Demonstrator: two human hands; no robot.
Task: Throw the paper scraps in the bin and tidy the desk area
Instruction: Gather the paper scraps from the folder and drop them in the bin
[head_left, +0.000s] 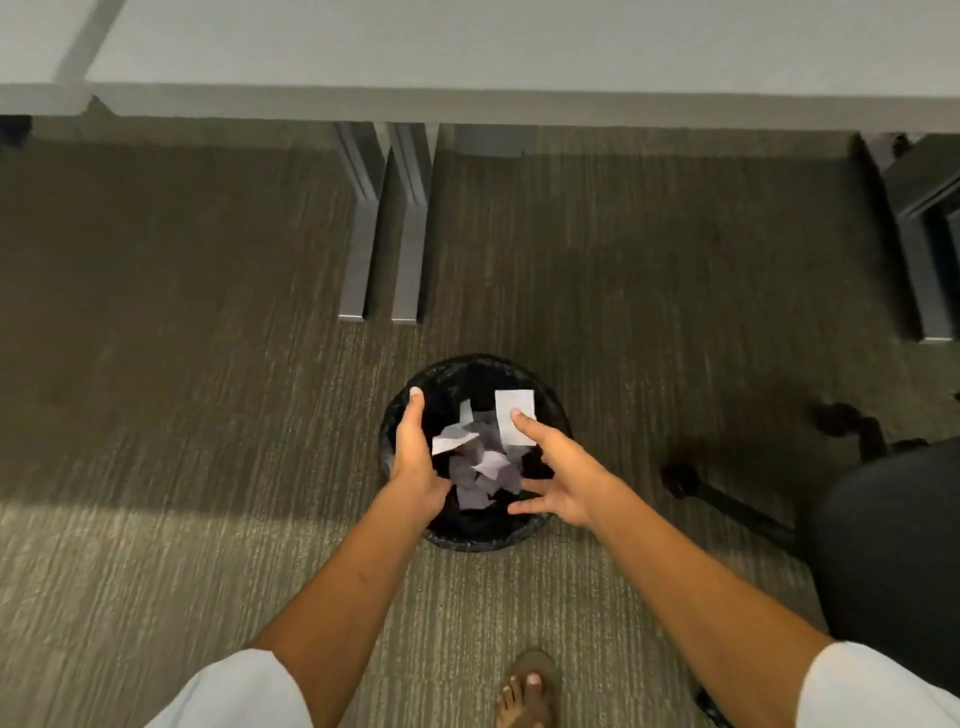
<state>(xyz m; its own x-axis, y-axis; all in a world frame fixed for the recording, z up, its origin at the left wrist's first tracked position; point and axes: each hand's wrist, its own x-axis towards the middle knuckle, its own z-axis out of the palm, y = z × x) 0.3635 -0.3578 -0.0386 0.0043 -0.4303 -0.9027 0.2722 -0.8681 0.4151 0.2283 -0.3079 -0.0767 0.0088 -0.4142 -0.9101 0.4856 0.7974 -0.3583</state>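
While most of the paper scraps (480, 467) already lie in a loose heap at the bottom of the bin (462, 540), two pieces sit higher up over its mouth: a larger white rectangle (511, 415) at the tip of the right hand's forefinger, and a folded scrap (451, 441) beside the left hand's palm. The left hand (415, 457) is held edge-on with fingers straight and together, gripping nothing; the right hand (561, 483) has its fingers spread wide, and whether the rectangle is stuck to the fingertip or falling free cannot be told. Such scraps look very light and limp, likely to flutter or cling to skin instead of dropping straight, so any strays would best be pinched at an edge or scooped between cupped palms, low over the opening. The bin, black and round, stands on ribbed carpet (208, 467) just ahead of a sandalled foot (527, 686). Beyond it are two grey desk legs (384, 234) under the pale desk edge (467, 104), and an office chair (883, 545) stands to the right.
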